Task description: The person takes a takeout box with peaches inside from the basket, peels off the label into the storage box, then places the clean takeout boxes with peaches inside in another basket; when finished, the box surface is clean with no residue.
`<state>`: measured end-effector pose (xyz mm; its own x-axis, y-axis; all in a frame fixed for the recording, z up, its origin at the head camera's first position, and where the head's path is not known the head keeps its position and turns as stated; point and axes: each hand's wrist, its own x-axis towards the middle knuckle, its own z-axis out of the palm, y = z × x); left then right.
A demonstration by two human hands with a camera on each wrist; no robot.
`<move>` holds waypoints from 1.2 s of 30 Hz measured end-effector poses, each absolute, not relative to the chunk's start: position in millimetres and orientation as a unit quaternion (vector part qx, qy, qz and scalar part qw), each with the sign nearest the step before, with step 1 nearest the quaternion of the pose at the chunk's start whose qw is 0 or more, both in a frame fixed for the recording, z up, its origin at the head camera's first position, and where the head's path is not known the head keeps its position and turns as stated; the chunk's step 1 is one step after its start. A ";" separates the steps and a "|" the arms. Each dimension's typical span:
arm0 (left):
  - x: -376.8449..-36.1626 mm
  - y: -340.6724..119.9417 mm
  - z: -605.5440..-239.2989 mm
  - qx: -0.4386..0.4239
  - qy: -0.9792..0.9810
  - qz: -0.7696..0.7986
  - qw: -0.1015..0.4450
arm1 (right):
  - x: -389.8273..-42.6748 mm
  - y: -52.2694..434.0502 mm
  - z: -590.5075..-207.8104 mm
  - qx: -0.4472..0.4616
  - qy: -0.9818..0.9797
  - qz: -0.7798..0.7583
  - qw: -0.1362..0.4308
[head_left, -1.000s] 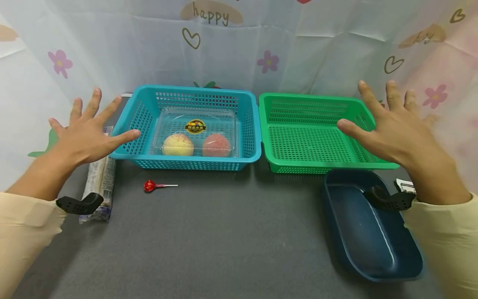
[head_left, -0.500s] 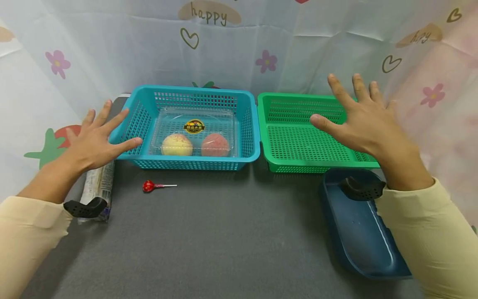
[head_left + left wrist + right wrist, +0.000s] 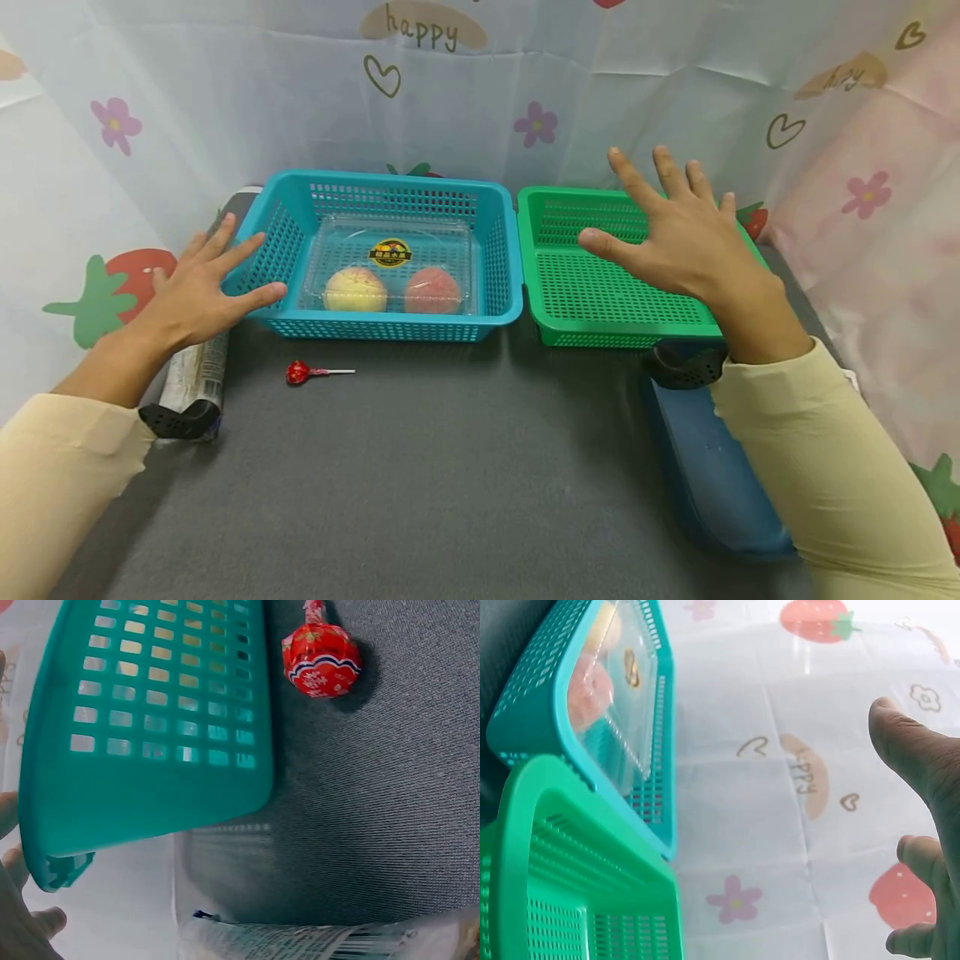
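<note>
My left hand [image 3: 197, 292], fingers spread and holding nothing, hovers by the left end of the blue basket [image 3: 390, 327]. In that basket lies a clear plastic fruit box [image 3: 442, 237] with a yellowish peach [image 3: 356, 290] and a pink peach [image 3: 432, 291] showing through. My right hand [image 3: 686, 237] is spread above the right part of the green basket [image 3: 600, 333], with nothing in its grasp. A red-wrapped lollipop [image 3: 298, 372] lies on the grey table in front of the blue basket. The left wrist view shows the lollipop [image 3: 322, 661] close up.
A long plastic-wrapped packet [image 3: 197, 371] lies at the left, partly under my left wrist. The dark blue tub [image 3: 720, 483] stands at the right, partly hidden by my right forearm. Behind the baskets hangs a printed curtain [image 3: 465, 108].
My right hand has moved left, from the right end of the green basket to above it. My left hand has shifted slightly right and down. The objects stay put.
</note>
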<state>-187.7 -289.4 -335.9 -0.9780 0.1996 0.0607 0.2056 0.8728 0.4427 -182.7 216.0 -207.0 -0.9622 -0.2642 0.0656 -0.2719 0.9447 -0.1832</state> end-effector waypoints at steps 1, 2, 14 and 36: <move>-188.5 -289.9 -337.2 -0.105 -0.968 -0.229 0.006 | -183.7 213.6 -207.6 0.138 -0.986 0.097 0.019; -189.2 -290.4 -338.5 -0.105 -0.968 -0.228 0.003 | -184.8 211.0 -208.2 0.138 -0.985 0.099 0.017; -194.3 -294.3 -352.0 -0.092 -0.971 -0.220 -0.013 | -193.2 189.8 -218.4 0.149 -0.981 0.122 0.006; -194.7 -292.0 -353.8 -0.105 -0.978 -0.178 0.009 | -205.5 143.9 -235.9 0.188 -0.949 0.253 -0.011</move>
<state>-194.7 -292.0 -353.8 -0.9779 0.2018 0.0555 0.2084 0.9144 0.3471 -205.5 143.9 -235.9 -0.9293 -0.3618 0.0745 -0.3508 0.8015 -0.4842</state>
